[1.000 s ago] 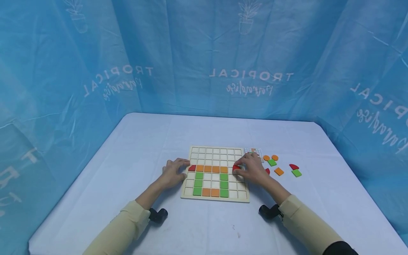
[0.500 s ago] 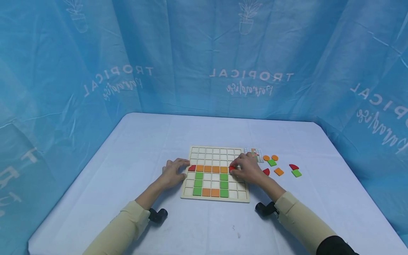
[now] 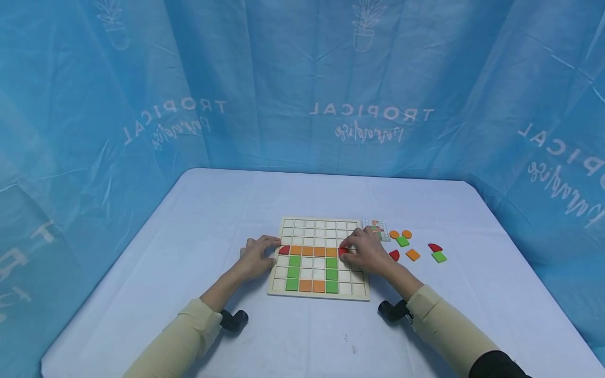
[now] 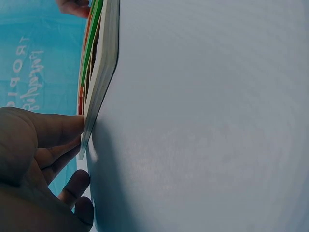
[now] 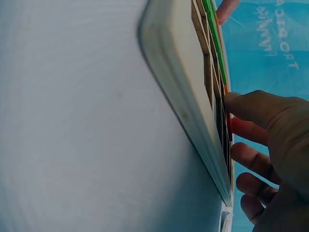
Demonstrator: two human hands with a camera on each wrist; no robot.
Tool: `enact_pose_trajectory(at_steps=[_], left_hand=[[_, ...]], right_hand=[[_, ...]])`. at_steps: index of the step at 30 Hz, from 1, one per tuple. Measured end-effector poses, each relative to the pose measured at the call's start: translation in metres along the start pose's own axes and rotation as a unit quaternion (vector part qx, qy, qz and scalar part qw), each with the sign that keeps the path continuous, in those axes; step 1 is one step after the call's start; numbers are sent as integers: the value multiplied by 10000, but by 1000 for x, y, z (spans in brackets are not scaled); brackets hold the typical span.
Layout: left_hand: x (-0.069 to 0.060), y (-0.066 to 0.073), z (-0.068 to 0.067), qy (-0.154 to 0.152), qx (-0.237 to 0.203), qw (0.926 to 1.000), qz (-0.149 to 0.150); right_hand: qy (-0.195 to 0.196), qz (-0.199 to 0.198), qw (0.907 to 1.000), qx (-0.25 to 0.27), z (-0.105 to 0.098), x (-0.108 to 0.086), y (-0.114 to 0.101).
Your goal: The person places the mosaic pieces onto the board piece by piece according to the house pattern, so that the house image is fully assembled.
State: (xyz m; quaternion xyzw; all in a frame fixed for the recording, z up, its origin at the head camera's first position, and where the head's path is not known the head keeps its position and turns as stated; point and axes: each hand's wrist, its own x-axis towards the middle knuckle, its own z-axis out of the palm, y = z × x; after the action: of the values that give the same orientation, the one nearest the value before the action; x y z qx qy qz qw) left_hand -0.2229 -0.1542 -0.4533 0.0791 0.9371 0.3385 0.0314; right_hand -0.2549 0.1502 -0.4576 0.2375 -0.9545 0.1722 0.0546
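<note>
Near the middle of the white-covered worktop (image 3: pixel 227 210): grid board (image 3: pixel 310 232), partly filled. Right hand (image 3: pixel 371 253) has a red tile (image 3: pixel 343 252) pinched between thumb and fingers, at the right end of the orange row (image 3: pixel 308 251). Left hand (image 3: pixel 255 258) isn't grasping: thumb and fingers spread, touching the board's left edge.

Clutter is all on the right. Pattern card (image 3: pixel 375 227) just beside the board's top right, lower left part blocked by the right hand in the head view. Same hand hides a few cells right of the red tile. Loose past the card: two orange discs (image 3: pixel 407 234), green square (image 3: pixel 403 241), orange square (image 3: pixel 413 254), red quarter-round (image 3: pixel 394 255) near the right wrist, another red quarter-round (image 3: pixel 435 247) with a second green square (image 3: pixel 439 257) just below it. Black wrist cameras (image 3: pixel 234 320) overhang the worktop near both beige cuffs (image 3: pixel 422 304).

Board looks like pale wood: layered edge, rounded corners, thin dividers, square recesses with white floors. Tiles are thin and flat. Two green columns (image 3: pixel 294 272) run down from the orange row; orange pair (image 3: pixel 312 286) between them at the bottom. Red quarter-round at the row's left end. Backdrop: creased blue sheet (image 3: pixel 279 63), mirrored "TROPICAL Paradise" print.
</note>
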Motion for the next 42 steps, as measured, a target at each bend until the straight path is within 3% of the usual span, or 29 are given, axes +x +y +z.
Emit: enact_pose_trajectory(at_steps=[8,15,23,31,42], left_hand=[[-1,-1,0,-36,11,10000,29],[-1,0,-2,-39,-38,10000,53],[-2,-1,-1,-1,-19,9999,109],[-1,-1,-1,-12,-27,9999,144],[-1,-2,-1,4,-59,9998,210]], right_hand=[[368,264,9985,297,-10,-10,6],[632,1098,9899,638,-26,-33,37],[769,1888,9775,544,-41,-59,74],[778,2147,9722,523,-45,-76,88],[801,2435,9658,397,-43,-84,94]])
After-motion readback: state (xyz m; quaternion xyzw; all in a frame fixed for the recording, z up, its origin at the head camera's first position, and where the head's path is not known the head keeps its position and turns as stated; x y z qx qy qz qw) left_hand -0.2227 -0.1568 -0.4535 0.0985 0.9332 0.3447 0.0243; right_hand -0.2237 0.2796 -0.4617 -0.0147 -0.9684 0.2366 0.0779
